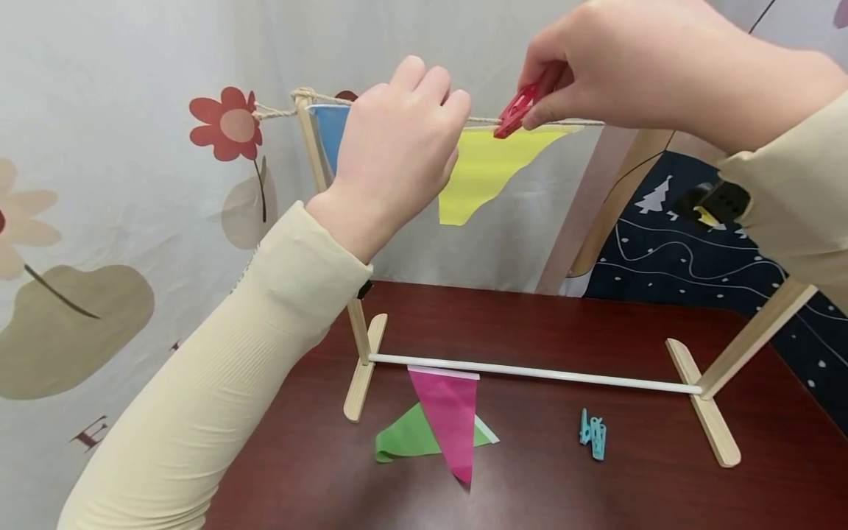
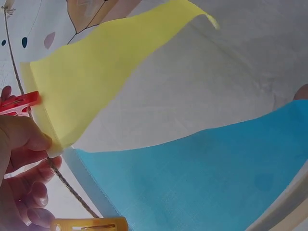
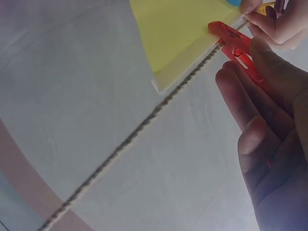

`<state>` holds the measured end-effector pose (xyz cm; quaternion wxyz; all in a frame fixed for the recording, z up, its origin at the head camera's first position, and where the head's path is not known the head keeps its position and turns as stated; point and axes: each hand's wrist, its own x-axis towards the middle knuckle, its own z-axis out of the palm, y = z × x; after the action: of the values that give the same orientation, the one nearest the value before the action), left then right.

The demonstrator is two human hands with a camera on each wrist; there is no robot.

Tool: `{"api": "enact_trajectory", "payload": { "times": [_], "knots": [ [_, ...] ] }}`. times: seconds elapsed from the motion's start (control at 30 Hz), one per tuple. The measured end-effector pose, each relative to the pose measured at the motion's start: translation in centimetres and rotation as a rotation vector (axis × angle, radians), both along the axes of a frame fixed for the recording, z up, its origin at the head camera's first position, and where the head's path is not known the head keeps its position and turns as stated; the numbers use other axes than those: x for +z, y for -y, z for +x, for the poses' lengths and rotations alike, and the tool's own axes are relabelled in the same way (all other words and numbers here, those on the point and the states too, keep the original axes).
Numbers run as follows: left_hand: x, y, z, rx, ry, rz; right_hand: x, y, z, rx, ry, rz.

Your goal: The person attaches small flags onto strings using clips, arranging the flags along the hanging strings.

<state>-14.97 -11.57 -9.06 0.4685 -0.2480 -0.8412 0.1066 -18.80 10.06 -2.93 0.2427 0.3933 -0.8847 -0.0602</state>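
A yellow pennant (image 1: pixel 486 169) hangs along a twine line (image 3: pixel 144 122). My left hand (image 1: pixel 400 140) pinches the corner of its top edge at the line, thumb in front, as the left wrist view shows. Between thumb and fingers, my right hand (image 1: pixel 616 66) holds a red clothespin (image 1: pixel 515 112), whose tip overlaps the line and the pennant's pale top strip. Beside the yellow one hangs a blue pennant (image 2: pixel 207 168), partly hidden behind my left hand in the head view. A yellow clothespin (image 2: pixel 89 224) sits at the blue pennant's top edge, just below my left fingers.
A wooden stand carries the twine, with a left post (image 1: pixel 313 151), a right post (image 1: pixel 758 338) and a white rod (image 1: pixel 530 372) low between them. On the dark red table (image 1: pixel 298 471) a magenta pennant (image 1: pixel 450 419) overlaps a green pennant (image 1: pixel 405 436). Teal clothespins (image 1: pixel 598 439) lie to the right.
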Motion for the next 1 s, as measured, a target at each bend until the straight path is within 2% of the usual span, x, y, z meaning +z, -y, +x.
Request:
{"api": "enact_trajectory", "payload": {
  "times": [0.17, 0.23, 0.33, 0.5, 0.6, 0.63, 0.7, 0.87, 0.93, 1.0],
  "knots": [
    [0.0, -0.1, 0.1, 0.004, 0.016, -0.004, 0.0, -0.1, 0.2, -0.019, -0.013, -0.01],
    [0.0, -0.2, 0.1, 0.005, 0.018, 0.005, -0.1, -0.3, -0.2, -0.03, -0.023, -0.016],
    [0.0, -0.3, 0.1, 0.001, 0.014, 0.029, -0.5, -1.3, -2.5, -0.049, -0.032, -0.017],
    [-0.2, -0.4, 0.1, 0.002, -0.003, 0.055, -1.4, -3.7, -8.3, -0.052, -0.055, 0.002],
    [-0.2, -0.5, 0.0, 0.01, -0.007, 0.051, -1.8, -4.1, -9.5, -0.056, -0.064, 0.0],
    [-0.3, -0.5, 0.0, 0.014, -0.004, 0.048, -1.9, -3.9, -9.0, -0.06, -0.055, -0.006],
    [-0.5, -0.4, 0.0, 0.017, 0.004, 0.043, -2.0, -3.1, -7.0, -0.062, -0.029, -0.022],
    [-1.5, 0.0, 0.1, -0.009, 0.006, 0.058, -1.6, 0.1, 0.3, -0.084, 0.01, -0.022],
    [-1.8, 0.1, 0.1, -0.028, -0.009, 0.072, -1.4, 0.8, 2.0, -0.099, 0.008, -0.019],
    [-2.0, 0.3, 0.1, -0.042, -0.03, 0.085, -1.1, 1.0, 2.8, -0.099, 0.016, -0.028]
  ]
}}
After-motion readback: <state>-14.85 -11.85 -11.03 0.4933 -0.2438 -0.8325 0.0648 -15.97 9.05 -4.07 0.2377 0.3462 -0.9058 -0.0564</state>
